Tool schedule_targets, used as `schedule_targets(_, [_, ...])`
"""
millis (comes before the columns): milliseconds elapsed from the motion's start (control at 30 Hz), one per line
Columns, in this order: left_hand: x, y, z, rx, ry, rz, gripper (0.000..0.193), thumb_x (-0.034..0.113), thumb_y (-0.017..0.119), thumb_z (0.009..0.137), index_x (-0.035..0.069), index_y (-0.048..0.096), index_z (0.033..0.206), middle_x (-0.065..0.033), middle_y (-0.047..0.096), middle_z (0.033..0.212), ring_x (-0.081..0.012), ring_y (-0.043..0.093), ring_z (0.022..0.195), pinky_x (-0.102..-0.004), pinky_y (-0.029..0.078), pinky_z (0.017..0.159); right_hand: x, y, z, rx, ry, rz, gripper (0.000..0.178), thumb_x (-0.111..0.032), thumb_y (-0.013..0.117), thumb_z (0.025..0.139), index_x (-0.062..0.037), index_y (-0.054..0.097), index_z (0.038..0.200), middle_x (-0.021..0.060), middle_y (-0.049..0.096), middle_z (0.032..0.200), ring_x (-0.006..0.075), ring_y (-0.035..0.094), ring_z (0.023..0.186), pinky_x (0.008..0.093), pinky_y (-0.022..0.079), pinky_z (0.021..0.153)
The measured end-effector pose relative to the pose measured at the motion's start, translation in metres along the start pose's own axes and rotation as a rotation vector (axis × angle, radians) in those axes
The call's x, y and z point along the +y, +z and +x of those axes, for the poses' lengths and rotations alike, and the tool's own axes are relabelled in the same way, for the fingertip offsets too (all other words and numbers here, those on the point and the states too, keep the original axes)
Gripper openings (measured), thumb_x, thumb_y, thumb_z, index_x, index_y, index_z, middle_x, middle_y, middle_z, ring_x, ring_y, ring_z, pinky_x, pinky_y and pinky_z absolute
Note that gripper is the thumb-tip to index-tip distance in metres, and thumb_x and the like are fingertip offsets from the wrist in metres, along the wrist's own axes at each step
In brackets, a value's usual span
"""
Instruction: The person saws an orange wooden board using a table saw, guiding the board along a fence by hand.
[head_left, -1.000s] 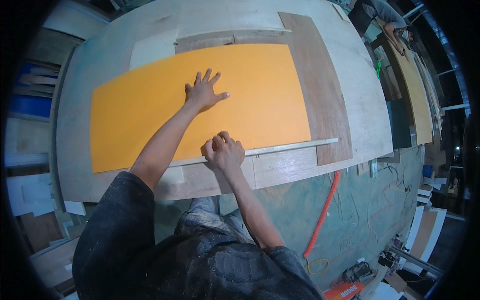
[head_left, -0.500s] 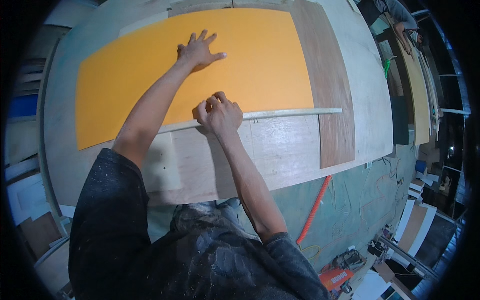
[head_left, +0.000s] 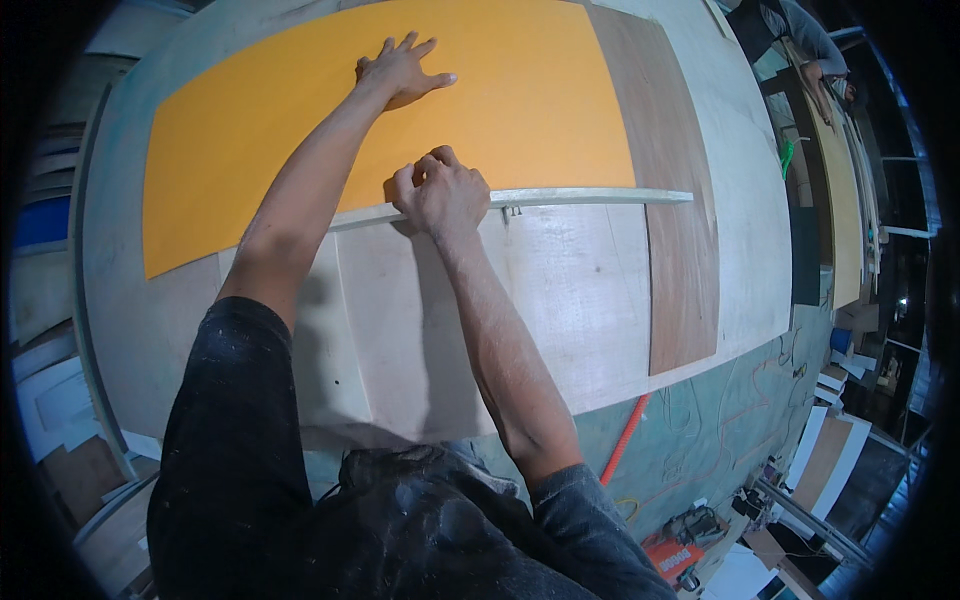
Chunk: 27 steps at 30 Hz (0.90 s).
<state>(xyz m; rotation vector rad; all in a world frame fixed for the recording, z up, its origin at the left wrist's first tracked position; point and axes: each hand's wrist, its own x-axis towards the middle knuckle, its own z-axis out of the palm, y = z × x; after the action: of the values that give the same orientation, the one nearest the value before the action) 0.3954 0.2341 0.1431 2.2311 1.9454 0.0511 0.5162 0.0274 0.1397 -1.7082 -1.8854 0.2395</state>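
A large orange-yellow sheet [head_left: 520, 100] lies across a pale wooden worktable [head_left: 755, 240]. My left hand [head_left: 397, 75] rests open on it, fingers spread and palm down. Along the sheet's near edge runs a long, narrow pale strip [head_left: 590, 196], whose right end sticks out past the sheet over a brown wooden board [head_left: 685, 290]. Near the strip's middle, my right hand [head_left: 445, 195] is closed over it with bent fingers, the fingertips reaching the sheet's edge. What lies under that palm is hidden.
An orange coiled hose [head_left: 625, 440] hangs by the table's near edge. Cables lie on the green floor [head_left: 690, 430], near an orange machine [head_left: 672, 555]. At the far right, another person [head_left: 815, 50] leans over a long yellowish board [head_left: 845, 200]. Stacked panels [head_left: 60, 400] stand at the left.
The orange-yellow sheet and the strip have slid away from my body along with both hands. More of the table and brown board shows on the near side.
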Motion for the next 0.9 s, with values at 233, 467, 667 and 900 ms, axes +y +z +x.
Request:
schedule_targets(233, [-0.007, 0.003, 0.001, 0.044, -0.028, 0.054, 0.102, 0.087, 0.059, 0.083, 0.038, 0.028, 0.167, -0.002, 0.017, 0.178, -0.0367, 0.018, 0.162, -0.0803, 0.021, 0.12, -0.01, -0.008, -0.001, -0.045, 0.025, -0.033, 0.038, -0.035, 0.056, 0.091, -0.0076, 0.081, 0.086, 0.0099, 0.073, 0.094, 0.0299, 0.074, 0.078, 0.0439, 0.056, 0.077])
schedule_targets(467, [-0.005, 0.002, -0.002, 0.056, -0.038, 0.06, 0.105, 0.09, 0.057, 0.082, 0.038, 0.026, 0.168, -0.0014, 0.017, 0.178, -0.0364, 0.017, 0.162, -0.0808, 0.02, 0.12, -0.006, -0.01, -0.004, -0.002, 0.012, -0.033, 0.038, -0.035, 0.056, 0.09, -0.0072, 0.082, 0.085, 0.01, 0.075, 0.095, 0.0301, 0.074, 0.079, 0.0435, 0.057, 0.078])
schedule_targets(667, [-0.002, -0.005, -0.009, -0.009, -0.04, 0.108, 0.106, 0.09, 0.055, 0.083, 0.037, 0.022, 0.169, -0.0014, 0.012, 0.179, -0.0369, 0.015, 0.163, -0.0825, 0.021, 0.118, -0.006, -0.013, -0.006, -0.022, -0.042, 0.014, 0.031, -0.031, 0.063, 0.086, -0.0068, 0.081, 0.076, 0.0102, 0.075, 0.088, 0.0302, 0.073, 0.073, 0.0422, 0.056, 0.075])
schedule_targets(900, [0.003, -0.01, -0.002, -0.067, -0.027, 0.087, 0.105, 0.087, 0.056, 0.085, 0.036, 0.021, 0.169, -0.0014, 0.011, 0.179, -0.0372, 0.014, 0.163, -0.0817, 0.024, 0.117, 0.003, 0.003, -0.001, 0.107, -0.096, 0.042, 0.026, -0.027, 0.065, 0.084, -0.0075, 0.079, 0.075, 0.0097, 0.075, 0.088, 0.03, 0.072, 0.072, 0.042, 0.055, 0.072])
